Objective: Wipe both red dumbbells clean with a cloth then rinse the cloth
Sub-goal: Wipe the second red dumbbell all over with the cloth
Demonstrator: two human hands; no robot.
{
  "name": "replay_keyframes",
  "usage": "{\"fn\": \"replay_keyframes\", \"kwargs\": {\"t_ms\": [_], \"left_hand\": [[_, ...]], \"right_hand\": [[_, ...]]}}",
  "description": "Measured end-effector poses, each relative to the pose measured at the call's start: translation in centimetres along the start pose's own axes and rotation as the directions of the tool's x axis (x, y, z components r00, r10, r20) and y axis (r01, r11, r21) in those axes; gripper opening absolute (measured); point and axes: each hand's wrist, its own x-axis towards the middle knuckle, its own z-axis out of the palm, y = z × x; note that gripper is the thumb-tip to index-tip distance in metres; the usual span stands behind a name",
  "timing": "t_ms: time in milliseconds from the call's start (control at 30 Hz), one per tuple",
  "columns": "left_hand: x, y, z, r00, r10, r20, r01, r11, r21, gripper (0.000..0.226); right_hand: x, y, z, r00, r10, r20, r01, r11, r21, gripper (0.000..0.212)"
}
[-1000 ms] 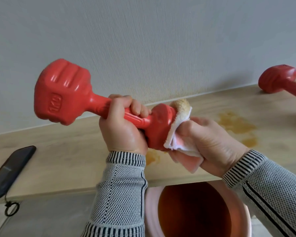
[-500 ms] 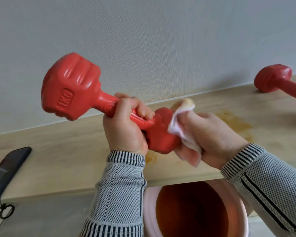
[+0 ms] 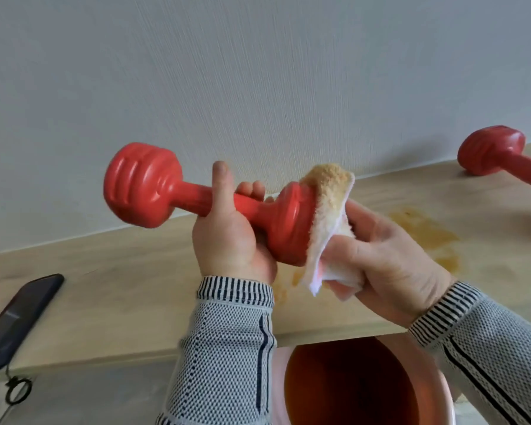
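Observation:
I hold a red dumbbell (image 3: pixel 154 185) in the air above the wooden shelf (image 3: pixel 105 286). My left hand (image 3: pixel 227 234) grips its handle from below, thumb pointing up. My right hand (image 3: pixel 383 259) holds a white cloth (image 3: pixel 325 222), stained brown at its top, and presses it against the dumbbell's right end. The second red dumbbell (image 3: pixel 497 157) lies on the shelf at the far right, partly cut off by the frame edge.
A pink bucket (image 3: pixel 442 372) holding brownish water stands below the shelf's front edge, under my hands. Brown stains (image 3: pixel 426 231) mark the shelf to the right. A dark phone (image 3: pixel 19 317) with a cord lies on the shelf at the left. A grey wall rises behind.
The dumbbell has been turned in my left hand and its left end has dropped lower. My left thumb now points up. The cloth has slid over the right end.

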Motion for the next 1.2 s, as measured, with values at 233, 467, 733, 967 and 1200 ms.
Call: {"fn": "replay_keyframes", "kwargs": {"t_ms": [233, 467, 733, 967, 1200], "left_hand": [[0.2, 0.5, -0.5, 0.993, -0.116, -0.033, 0.109, 0.978, -0.180, 0.032], [0.1, 0.1, -0.7, 1.000, 0.011, -0.015, -0.014, 0.983, -0.180, 0.024], [-0.5, 0.0, -0.4, 0.973, 0.232, -0.005, -0.230, 0.963, -0.143, 0.022], [-0.9, -0.2, -0.1, 0.963, 0.262, 0.058, -0.255, 0.961, -0.112, 0.024], [-0.9, -0.2, -0.1, 0.976, 0.210, 0.061, -0.199, 0.968, -0.154, 0.026]], "right_hand": [[0.0, 0.6, -1.1, 0.978, 0.174, 0.117, -0.200, 0.941, 0.272, 0.054], [0.0, 0.8, 0.6, 0.990, 0.134, 0.052, -0.139, 0.985, 0.100, 0.049], [-0.7, 0.7, 1.9, 0.997, -0.013, -0.079, -0.013, 0.946, -0.323, 0.040], [-0.6, 0.3, 2.2, 0.952, -0.197, -0.234, 0.051, 0.856, -0.515, 0.032], [-0.7, 0.9, 2.5, 0.920, -0.262, -0.290, 0.066, 0.836, -0.545, 0.039]]}}
